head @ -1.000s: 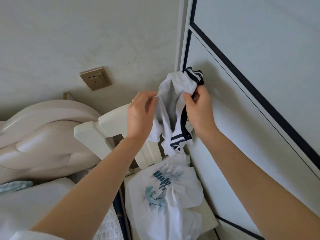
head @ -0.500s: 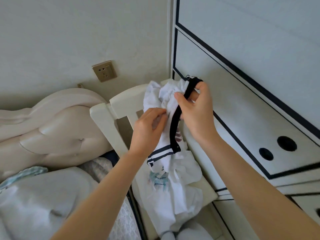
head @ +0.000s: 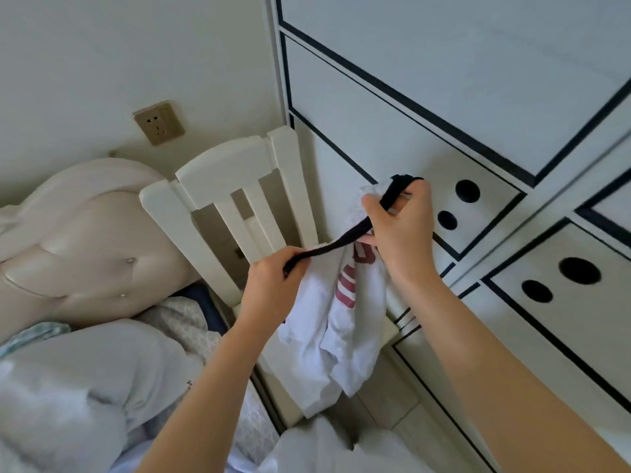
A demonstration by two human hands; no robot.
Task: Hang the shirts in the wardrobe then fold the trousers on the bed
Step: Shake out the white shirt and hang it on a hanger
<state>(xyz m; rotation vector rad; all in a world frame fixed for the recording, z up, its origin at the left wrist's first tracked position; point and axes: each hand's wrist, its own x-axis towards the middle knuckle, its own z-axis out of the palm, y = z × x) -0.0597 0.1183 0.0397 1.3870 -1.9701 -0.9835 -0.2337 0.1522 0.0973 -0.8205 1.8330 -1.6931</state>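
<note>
A white shirt [head: 336, 322] with dark red letters and a black neck band hangs in front of me, over a cream chair [head: 239, 199]. My left hand [head: 273, 285] pinches one end of the black band. My right hand [head: 399, 227] grips the other end higher up, so the band is stretched between them. The shirt's body droops down to the chair seat. Behind my right hand stands the white wardrobe [head: 444, 97] with black trim, its doors closed. No hanger and no trousers are in view.
A padded cream headboard [head: 78, 240] and the bed with grey-white bedding [head: 85, 387] lie to the left. A wall socket [head: 158, 122] sits above the chair. Round finger holes [head: 467, 191] mark the wardrobe panels at right.
The view has tilted down and the hands have moved lower and right. The hands pulled apart, stretching the black neck band, and the shirt turned to show red letters.
</note>
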